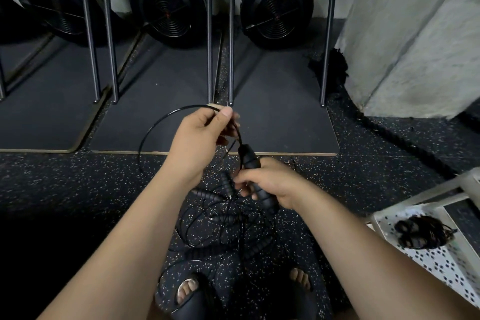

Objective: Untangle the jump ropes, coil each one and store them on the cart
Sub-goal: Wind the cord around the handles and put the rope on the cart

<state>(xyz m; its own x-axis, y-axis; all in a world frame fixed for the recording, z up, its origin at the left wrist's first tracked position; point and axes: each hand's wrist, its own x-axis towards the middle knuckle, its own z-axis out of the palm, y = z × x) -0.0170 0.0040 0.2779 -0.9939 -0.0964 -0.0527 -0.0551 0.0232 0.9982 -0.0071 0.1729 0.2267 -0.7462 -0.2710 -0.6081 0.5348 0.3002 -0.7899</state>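
**One rope in hand, the rest knotted on the floor**

The right hand wraps around a black ribbed handle. The left hand pinches the thin cord between thumb and fingers, just above where it leaves the handle. The cord arcs out to the left, which suggests a light, springy, slick cable that would kink sooner than drape. The rigid handles look like the sure hold, with the cord fed loosely through the fingers. The other ropes lie in a tangle on the speckled floor between the feet. One coiled rope sits on the white perforated cart to the right.
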